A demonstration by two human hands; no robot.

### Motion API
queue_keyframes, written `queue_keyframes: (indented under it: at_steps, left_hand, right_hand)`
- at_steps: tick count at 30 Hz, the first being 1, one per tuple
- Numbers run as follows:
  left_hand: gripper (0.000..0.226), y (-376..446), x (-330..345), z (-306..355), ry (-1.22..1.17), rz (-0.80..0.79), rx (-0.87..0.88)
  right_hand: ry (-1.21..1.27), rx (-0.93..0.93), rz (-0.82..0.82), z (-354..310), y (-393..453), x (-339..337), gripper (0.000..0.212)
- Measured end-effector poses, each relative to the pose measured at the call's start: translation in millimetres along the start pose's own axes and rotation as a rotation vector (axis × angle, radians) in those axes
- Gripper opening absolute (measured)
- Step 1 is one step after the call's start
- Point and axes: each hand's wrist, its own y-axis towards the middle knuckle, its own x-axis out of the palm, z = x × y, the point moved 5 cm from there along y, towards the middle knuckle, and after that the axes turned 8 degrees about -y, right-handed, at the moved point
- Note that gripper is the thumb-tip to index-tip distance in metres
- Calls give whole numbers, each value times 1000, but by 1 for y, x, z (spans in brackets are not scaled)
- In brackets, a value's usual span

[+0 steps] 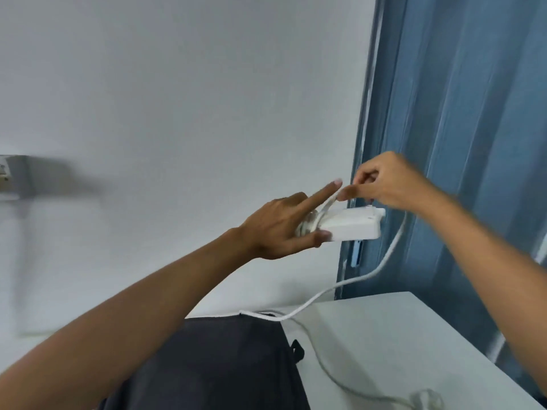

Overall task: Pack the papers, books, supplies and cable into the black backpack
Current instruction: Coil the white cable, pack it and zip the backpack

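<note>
Cable (pixel 387 255), unmarked, pinched by right hand (pixel 384 182); left hand (pixel 275 226) fingers grip white power strip (pixel 346 224).

Smooth white plastic power strip (pixel 346 224); matt cloth backpack (pixel 219 365)

A blue curtain (pixel 461 128) is hanging at the right beside a pale wall (pixel 183 99), a white table (pixel 393 344) is standing below, and a wall fixture (pixel 6 176) is showing at left.
</note>
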Motion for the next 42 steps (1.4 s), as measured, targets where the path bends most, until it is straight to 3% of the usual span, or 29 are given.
queue_keyframes:
  at_steps: [2,4,5,7,9,13,16,20,22,24,27,29,31,33,38,42]
  left_hand:
    - [55,13,10,21,-181,-2,40]
    - [41,26,9,34,-330,119,10]
    - [38,32,6,39,-383,186,-15]
    - [36,43,1,45,-478,248,-101]
    - [32,46,-1,44,-522,241,-214]
    - [37,43,3,34,-364,201,-295]
    - [50,39,4,20,-19,190,-263]
    - [64,34,3,10,158,207,-244]
    - [65,37,-7,4,239,232,-219]
    - [63,39,-15,-6,354,192,-214]
    - [65,32,-8,-15,492,25,-98]
    - [67,22,7,-9,519,-50,31]
    - [64,14,18,3,478,-70,118]
    - [62,8,23,12,413,-63,158]
    - [93,0,28,40,59,-65,98]
    - [88,-1,26,47,-257,24,-6]
  right_hand:
    - [178,-18,-57,18,-6,3,47]
    - [422,-19,-82,33,-9,12,16]
    - [531,12,-71,40,-10,16,14]
    - [665,98,-22,53,-15,28,44]
    - [748,144,26,52,-26,36,45]
    - [934,262,-29,44,-62,70,23]
    - [1222,374,-138,32,-90,104,25]
    - [1413,386,-282,19,-114,116,29]
    - [1380,324,-362,6,-125,119,31]
    - [1191,268,-394,-3,-132,120,28]
    - [806,183,-189,-2,-129,90,17]
    - [457,-7,-37,-8,-122,56,26]
    - [151,-150,65,-15,-116,31,26]
    - [13,-197,165,-13,-105,10,24]
    - [178,-140,113,9,-65,0,11]
    - [443,49,-72,30,-48,17,14]
